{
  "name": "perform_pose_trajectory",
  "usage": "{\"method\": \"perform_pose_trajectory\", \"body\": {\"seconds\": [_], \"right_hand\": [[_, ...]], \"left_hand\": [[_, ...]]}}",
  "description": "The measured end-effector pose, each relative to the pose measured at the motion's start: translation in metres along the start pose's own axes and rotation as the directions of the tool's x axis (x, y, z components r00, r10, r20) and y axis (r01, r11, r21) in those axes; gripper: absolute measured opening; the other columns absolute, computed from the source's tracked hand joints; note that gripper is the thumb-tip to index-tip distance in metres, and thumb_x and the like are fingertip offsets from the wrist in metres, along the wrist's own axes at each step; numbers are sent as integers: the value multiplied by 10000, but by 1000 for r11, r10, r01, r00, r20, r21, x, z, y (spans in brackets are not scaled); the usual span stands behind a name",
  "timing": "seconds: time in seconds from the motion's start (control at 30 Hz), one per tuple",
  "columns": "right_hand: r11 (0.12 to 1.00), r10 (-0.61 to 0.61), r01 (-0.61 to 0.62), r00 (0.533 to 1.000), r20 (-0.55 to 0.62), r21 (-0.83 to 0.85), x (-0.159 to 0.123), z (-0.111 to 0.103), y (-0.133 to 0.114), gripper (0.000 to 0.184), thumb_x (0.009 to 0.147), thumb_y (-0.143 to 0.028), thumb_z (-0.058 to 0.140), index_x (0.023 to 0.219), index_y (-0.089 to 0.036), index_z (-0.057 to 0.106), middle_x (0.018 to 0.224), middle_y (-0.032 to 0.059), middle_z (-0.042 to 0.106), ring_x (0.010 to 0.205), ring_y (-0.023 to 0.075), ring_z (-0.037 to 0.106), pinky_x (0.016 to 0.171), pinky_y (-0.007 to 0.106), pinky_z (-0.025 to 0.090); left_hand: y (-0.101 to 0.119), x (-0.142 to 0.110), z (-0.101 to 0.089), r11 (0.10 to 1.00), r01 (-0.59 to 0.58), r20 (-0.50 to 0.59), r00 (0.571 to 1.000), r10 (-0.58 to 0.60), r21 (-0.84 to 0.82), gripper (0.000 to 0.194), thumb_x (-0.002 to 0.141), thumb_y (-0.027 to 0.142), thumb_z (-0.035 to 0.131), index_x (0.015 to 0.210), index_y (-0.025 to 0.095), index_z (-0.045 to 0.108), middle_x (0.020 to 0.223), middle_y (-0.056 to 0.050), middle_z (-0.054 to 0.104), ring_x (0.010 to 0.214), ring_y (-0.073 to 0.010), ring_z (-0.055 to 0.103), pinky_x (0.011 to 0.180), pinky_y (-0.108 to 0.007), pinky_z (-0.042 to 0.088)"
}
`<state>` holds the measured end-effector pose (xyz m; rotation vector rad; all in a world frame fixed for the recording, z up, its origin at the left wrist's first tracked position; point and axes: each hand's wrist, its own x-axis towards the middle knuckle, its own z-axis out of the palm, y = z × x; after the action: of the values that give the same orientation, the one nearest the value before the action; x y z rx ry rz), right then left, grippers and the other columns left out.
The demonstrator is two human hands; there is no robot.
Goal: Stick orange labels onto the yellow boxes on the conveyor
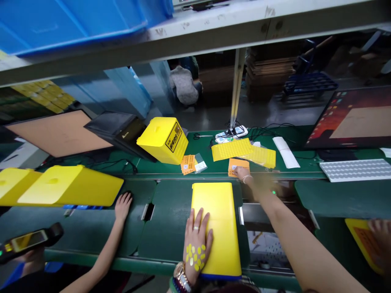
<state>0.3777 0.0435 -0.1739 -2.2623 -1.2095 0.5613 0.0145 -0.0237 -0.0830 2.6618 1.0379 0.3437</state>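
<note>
My left hand (195, 242) lies flat on a yellow plastic box (220, 228), fingers stretched out. Small yellow oval stickers cover the back of this hand; a watch and bracelets circle its wrist. The box rests face down or on its side on the green bench, with a blue edge at the near end. My right hand (243, 174) reaches forward, its fingers closed at a stack of orange printed cards (239, 163). Just behind lie yellow sticker sheets (233, 149), some in clear plastic.
Left, a co-worker's hand (124, 205) touches another yellow box (73, 185); a handheld scanner (30, 240) is nearby. A labelled yellow box (165, 140) leans at the back. Right are a keyboard (357, 169) and another person's hand (380, 228). A shelf beam (214, 30) crosses overhead.
</note>
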Motion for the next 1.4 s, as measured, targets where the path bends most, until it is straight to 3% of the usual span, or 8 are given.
{"method": "perform_pose_trajectory", "body": {"seconds": [0.2,0.3,0.37,0.43,0.57,0.73,0.97,1.4], "right_hand": [[980,-197,190,969,-146,-58,-45,-41,-72,246,948,-250,444,970,-157,671,1061,128,675,1055,222,604,931,332,455],[802,-594,591,770,-232,-89,-121,-50,-118,225,946,-224,451,995,-204,669,1016,91,686,1019,209,613,929,355,462],[696,-713,705,659,-239,-137,-174,-53,-141,206,934,-189,478,979,-220,676,962,79,694,953,202,624,882,353,476],[667,-739,726,617,-272,-164,-215,-55,-156,190,918,-163,511,966,-229,683,917,72,697,892,195,629,835,346,486],[739,-636,674,696,-333,-4,-256,-54,-171,185,915,-164,523,990,-239,676,918,67,689,886,190,638,826,343,512],[828,-429,498,859,-279,258,-280,-54,-184,137,917,-264,548,990,-242,661,948,56,688,894,191,653,797,336,533],[869,-396,443,890,-227,220,-301,-53,-197,140,889,-213,558,893,-231,697,878,35,725,813,175,676,787,306,528],[865,-384,371,923,-31,338,-297,-20,-234,131,871,-302,612,875,-219,714,847,22,723,792,155,660,763,274,497]], "left_hand": [[18,14,-31,865,208,16,974,-226,-457,312,949,317,458,1220,222,580,1351,-99,554,1368,-286,398,1122,-517,362],[43,28,-59,646,238,54,955,-292,-725,290,939,377,492,1159,210,582,1219,-92,615,1209,-232,540,1074,-411,410],[56,34,-72,486,211,43,942,-333,-848,249,923,400,518,1039,193,589,1062,-69,641,1040,-198,598,966,-345,468],[64,33,-80,364,199,46,920,-389,-910,233,909,410,536,901,180,573,893,-34,616,872,-163,590,832,-286,489],[67,16,-86,270,220,97,909,-405,-938,250,913,403,529,840,168,574,814,-14,586,789,-139,551,759,-247,463],[55,-5,-93,446,165,41,960,-276,-880,278,937,403,488,879,165,619,863,-41,634,830,-159,581,780,-263,471],[27,-23,-100,697,-91,-97,995,30,-711,220,944,298,492,939,178,677,957,-77,702,925,-181,635,878,-306,489],[-32,-47,-104,649,-5,3,1000,11,-761,204,908,322,545,899,187,698,931,-58,709,908,-178,644,843,-279,484]]}}
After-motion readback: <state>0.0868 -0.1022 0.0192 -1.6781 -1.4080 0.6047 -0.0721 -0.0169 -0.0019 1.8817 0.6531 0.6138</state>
